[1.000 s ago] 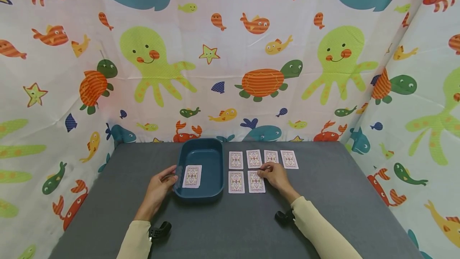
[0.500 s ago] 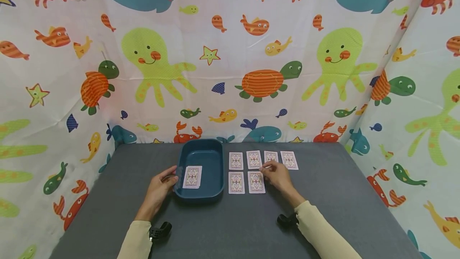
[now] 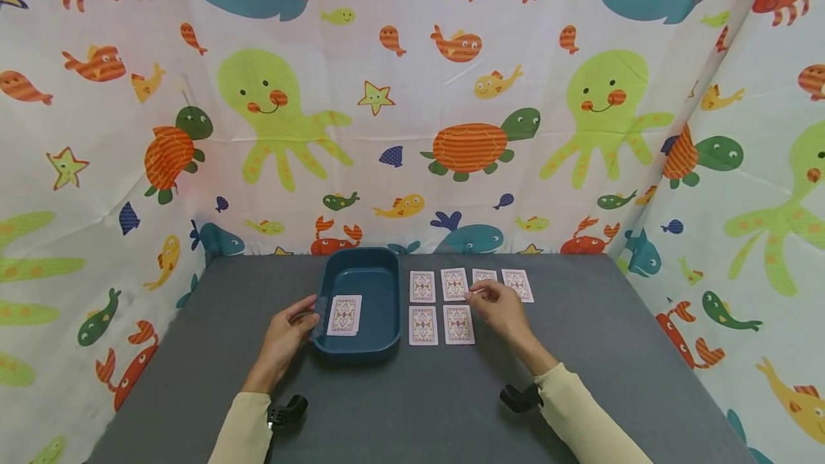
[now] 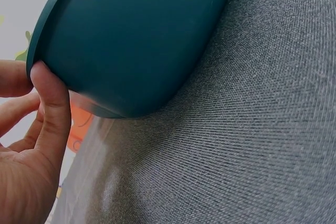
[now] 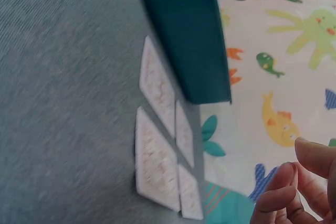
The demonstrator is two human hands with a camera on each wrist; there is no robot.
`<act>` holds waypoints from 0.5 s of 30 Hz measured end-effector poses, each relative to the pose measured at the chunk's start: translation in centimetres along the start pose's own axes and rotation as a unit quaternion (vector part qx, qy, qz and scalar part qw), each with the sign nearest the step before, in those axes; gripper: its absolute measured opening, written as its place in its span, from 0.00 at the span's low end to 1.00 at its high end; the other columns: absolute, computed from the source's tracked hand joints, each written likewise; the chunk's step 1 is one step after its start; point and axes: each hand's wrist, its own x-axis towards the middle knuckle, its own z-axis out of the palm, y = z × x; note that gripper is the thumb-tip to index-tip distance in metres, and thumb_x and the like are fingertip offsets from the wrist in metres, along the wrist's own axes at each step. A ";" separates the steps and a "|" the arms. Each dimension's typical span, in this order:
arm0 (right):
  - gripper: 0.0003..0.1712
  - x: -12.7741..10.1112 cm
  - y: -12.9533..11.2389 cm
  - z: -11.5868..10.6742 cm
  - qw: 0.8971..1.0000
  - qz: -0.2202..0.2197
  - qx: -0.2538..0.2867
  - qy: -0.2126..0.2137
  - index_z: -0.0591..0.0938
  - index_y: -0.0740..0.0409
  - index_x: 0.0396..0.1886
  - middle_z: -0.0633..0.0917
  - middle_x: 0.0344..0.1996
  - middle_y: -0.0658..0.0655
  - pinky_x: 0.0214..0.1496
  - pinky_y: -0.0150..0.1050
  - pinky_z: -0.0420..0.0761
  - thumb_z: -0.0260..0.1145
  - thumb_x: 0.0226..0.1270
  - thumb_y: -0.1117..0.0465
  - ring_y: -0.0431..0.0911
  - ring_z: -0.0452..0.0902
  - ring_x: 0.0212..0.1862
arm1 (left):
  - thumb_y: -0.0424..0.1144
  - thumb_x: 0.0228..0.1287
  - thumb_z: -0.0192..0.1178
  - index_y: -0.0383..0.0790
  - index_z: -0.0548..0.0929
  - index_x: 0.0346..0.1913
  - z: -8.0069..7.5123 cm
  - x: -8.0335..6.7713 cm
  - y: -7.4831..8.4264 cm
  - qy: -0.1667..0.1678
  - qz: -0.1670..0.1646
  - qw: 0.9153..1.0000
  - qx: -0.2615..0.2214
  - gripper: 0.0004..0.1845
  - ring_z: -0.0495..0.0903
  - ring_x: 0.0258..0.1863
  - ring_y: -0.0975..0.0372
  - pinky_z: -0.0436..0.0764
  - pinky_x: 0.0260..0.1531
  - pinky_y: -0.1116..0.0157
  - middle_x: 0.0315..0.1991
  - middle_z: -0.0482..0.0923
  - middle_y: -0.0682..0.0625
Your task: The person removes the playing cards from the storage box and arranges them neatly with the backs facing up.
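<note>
Overhead first: right hand (image 3: 501,308) hovering at the near edge of the third card (image 3: 484,277) in the far row, fingers curled toward it; whether already pinching, cannot tell. Card just beyond the fingertips, long axis running away from the body, far from the left hand (image 3: 286,334). Left hand gripping the tray (image 3: 361,274) rim. Left wrist: thumb (image 4: 50,108) pressed on the rim. Right wrist: blurred cards (image 5: 155,156), curled fingers (image 5: 283,192) holding nothing visible. Against a second ago, right hand shifted up from the near row.
</note>
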 end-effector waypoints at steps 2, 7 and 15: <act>0.11 -0.1 -0.7 0.0 1.000 -0.013 0.003 -0.001 0.85 0.57 0.41 0.82 0.26 0.55 0.25 0.32 0.73 0.71 0.63 0.56 0.40 0.72 0.23 | 0.37 0.71 0.56 0.47 0.70 0.71 0.0 0.0 0.0 -0.001 0.001 1.000 0.002 0.26 0.72 0.58 0.53 0.79 0.50 0.62 0.67 0.68 0.43; 0.11 -0.5 -2.5 0.5 0.999 -0.035 0.021 -0.010 0.85 0.59 0.42 0.84 0.29 0.56 0.29 0.32 0.75 0.70 0.64 0.57 0.40 0.76 0.27 | 0.38 0.72 0.56 0.49 0.69 0.71 -0.1 0.1 -0.1 -0.001 -0.003 1.000 0.009 0.26 0.73 0.60 0.52 0.77 0.58 0.53 0.67 0.67 0.44; 0.14 -1.8 -6.8 1.0 0.994 -0.055 0.077 -0.053 0.82 0.70 0.46 0.83 0.30 0.65 0.27 0.32 0.74 0.68 0.65 0.64 0.40 0.76 0.24 | 0.37 0.72 0.55 0.48 0.69 0.71 0.0 0.0 0.0 0.000 -0.007 1.000 0.010 0.26 0.72 0.60 0.52 0.77 0.57 0.53 0.68 0.67 0.44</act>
